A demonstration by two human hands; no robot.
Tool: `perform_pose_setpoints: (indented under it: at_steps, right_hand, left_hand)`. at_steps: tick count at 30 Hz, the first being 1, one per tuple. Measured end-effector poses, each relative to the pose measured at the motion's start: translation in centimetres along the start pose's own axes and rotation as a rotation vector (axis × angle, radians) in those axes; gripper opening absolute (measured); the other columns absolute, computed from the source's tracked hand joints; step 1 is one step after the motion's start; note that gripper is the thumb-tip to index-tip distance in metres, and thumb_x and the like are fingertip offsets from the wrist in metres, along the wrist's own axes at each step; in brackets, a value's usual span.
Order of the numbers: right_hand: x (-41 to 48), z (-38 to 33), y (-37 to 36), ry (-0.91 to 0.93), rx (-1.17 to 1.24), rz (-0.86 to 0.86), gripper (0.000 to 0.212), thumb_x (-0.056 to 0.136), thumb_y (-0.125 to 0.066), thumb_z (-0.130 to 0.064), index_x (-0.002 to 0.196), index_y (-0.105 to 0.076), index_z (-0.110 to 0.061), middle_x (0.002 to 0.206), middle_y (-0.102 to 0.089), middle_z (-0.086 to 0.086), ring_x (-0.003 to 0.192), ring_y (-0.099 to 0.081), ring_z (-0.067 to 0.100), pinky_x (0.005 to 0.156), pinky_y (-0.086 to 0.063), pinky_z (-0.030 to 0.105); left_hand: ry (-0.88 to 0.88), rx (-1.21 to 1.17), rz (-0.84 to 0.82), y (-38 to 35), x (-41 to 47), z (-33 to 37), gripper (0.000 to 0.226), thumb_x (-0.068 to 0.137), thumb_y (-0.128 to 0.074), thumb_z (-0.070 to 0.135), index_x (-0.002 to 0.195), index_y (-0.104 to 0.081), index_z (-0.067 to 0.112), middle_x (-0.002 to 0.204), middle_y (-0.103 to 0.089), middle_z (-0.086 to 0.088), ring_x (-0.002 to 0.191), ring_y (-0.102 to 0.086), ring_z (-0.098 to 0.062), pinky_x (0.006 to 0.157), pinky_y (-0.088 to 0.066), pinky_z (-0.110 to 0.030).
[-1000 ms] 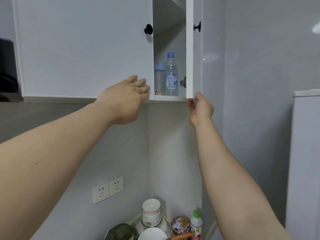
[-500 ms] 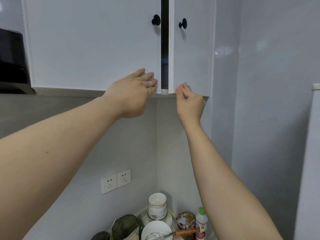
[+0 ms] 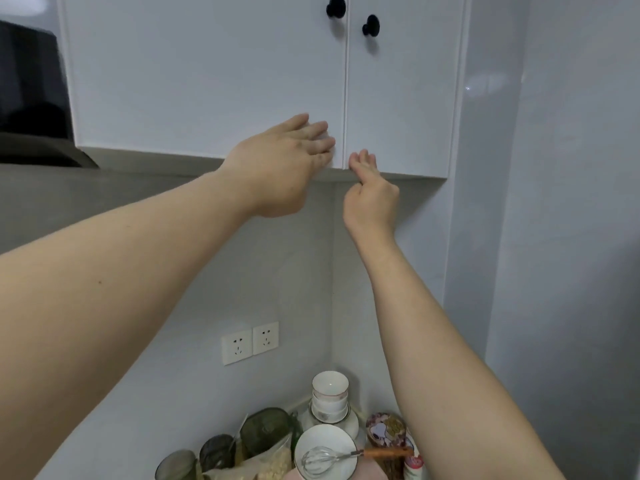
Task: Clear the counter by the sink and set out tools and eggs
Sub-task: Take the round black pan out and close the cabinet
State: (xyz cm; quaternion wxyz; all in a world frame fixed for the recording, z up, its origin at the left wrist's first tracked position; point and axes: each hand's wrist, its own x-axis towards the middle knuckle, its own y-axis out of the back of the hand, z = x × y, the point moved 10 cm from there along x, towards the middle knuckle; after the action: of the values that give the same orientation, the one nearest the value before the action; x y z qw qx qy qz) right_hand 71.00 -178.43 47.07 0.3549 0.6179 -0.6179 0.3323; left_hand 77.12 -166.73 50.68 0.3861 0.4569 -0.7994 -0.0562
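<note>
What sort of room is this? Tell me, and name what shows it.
Most likely a home kitchen: white wall cupboards with black knobs, a range hood at left, and stacked bowls, a whisk and jars below wall sockets.

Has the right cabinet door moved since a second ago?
Yes. The right cabinet door has swung shut, its edge now meeting the left door; the open gap between them is gone.
</note>
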Motion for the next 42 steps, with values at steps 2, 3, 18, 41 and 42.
perform_pose_setpoints:
  at_steps: [2, 3, 18, 41, 42]
  right_hand:
    - [0.2, -0.1, 0.1, 0.006, -0.050, -0.047, 0.062, 0.087, -0.030, 0.014, 0.138, -0.058, -0.009, 0.152, -0.045, 0.007, 0.146, -0.032, 0.016, 0.118, -0.018, 0.018]
    - [-0.2, 0.1, -0.1, 0.007, -0.095, -0.099, 0.066, 0.085, -0.029, 0.014, 0.141, -0.054, -0.011, 0.155, -0.041, 0.005, 0.148, -0.029, 0.015, 0.118, -0.016, 0.019]
    - [-30.9, 16.4, 5.7, -0.653, 0.053, -0.032, 0.017, 0.080, -0.056, -0.011, 0.082, -0.066, -0.025, 0.077, -0.065, -0.005, 0.070, -0.058, 0.012, 0.075, -0.048, 0.031]
    - [-47.2, 34.3, -1.7, -1.677, 0.422, -0.051, 0.014, 0.086, -0.075, -0.031, 0.096, -0.070, -0.022, 0.098, -0.075, 0.000, 0.091, -0.072, 0.020, 0.080, -0.059, 0.039]
    - [-47.3, 34.5, -1.9, -1.692, 0.427, -0.053, 0.013, 0.086, -0.075, -0.030, 0.095, -0.070, -0.022, 0.095, -0.075, 0.000, 0.089, -0.073, 0.022, 0.082, -0.059, 0.041]
  left_hand:
    - [0.004, 0.009, -0.004, 0.2, -0.1, 0.2, 0.067, 0.087, -0.041, 0.010, 0.153, -0.032, 0.003, 0.161, -0.030, -0.011, 0.152, -0.016, -0.027, 0.125, -0.002, -0.039]
    - [0.020, 0.002, -0.015, 0.0, -0.5, 0.6, 0.067, 0.087, -0.041, 0.010, 0.153, -0.032, 0.002, 0.161, -0.030, -0.013, 0.152, -0.016, -0.028, 0.125, -0.002, -0.040]
    - [1.089, -1.295, -0.350, -17.2, -27.1, 19.9, 0.043, 0.095, -0.049, 0.005, 0.135, -0.061, 0.012, 0.140, -0.059, -0.002, 0.131, -0.053, -0.016, 0.108, -0.033, -0.017]
    - [1.896, -1.785, -0.787, -35.1, -32.3, 34.9, 0.010, 0.099, -0.051, 0.023, 0.101, -0.059, 0.018, 0.125, -0.062, -0.010, 0.119, -0.058, -0.029, 0.078, -0.053, -0.032]
    - [1.903, -1.788, -0.780, -35.3, -32.2, 34.9, 0.012, 0.099, -0.050, 0.023, 0.105, -0.059, 0.018, 0.127, -0.061, -0.009, 0.119, -0.058, -0.029, 0.078, -0.053, -0.033]
